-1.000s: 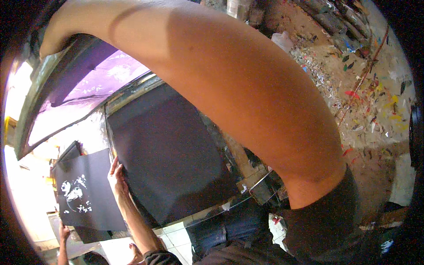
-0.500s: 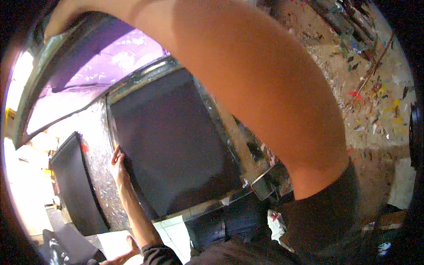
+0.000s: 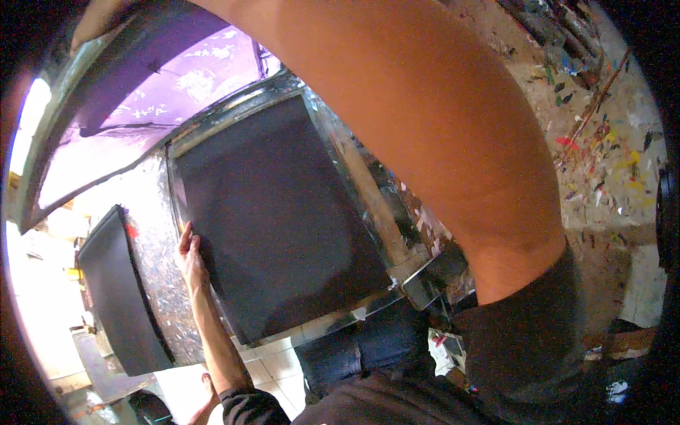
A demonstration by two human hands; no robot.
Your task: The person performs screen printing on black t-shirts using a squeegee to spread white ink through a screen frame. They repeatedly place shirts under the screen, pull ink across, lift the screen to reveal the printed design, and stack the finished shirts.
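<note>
A flat black sheet (image 3: 276, 219), which looks like fabric, lies on a paint-stained board in front of me. My left hand (image 3: 190, 256) is at its left edge, fingers close together and curled on that edge. Across the top of the view reaches my right arm, its hand (image 3: 99, 27) at the upper left rim. That hand grips the outer edge of a screen frame (image 3: 60, 152) with purple-stained mesh (image 3: 195, 85), tilted up above the far side of the sheet. The view's dark rim and blur partly hide the right fingers.
Another black panel (image 3: 124, 297) lies to the left beside a speckled surface (image 3: 166, 283). Paint-spattered wall or floor (image 3: 609, 163) fills the right side. A bare foot (image 3: 207, 397) shows below on pale tiles (image 3: 280, 365). A small dark box-like part (image 3: 425, 287) sits at the board's near right corner.
The view has shifted slightly, so more of the black sheet's far right corner shows. My right arm sits a little higher and farther right in view. Both hands keep their places on frame and sheet.
</note>
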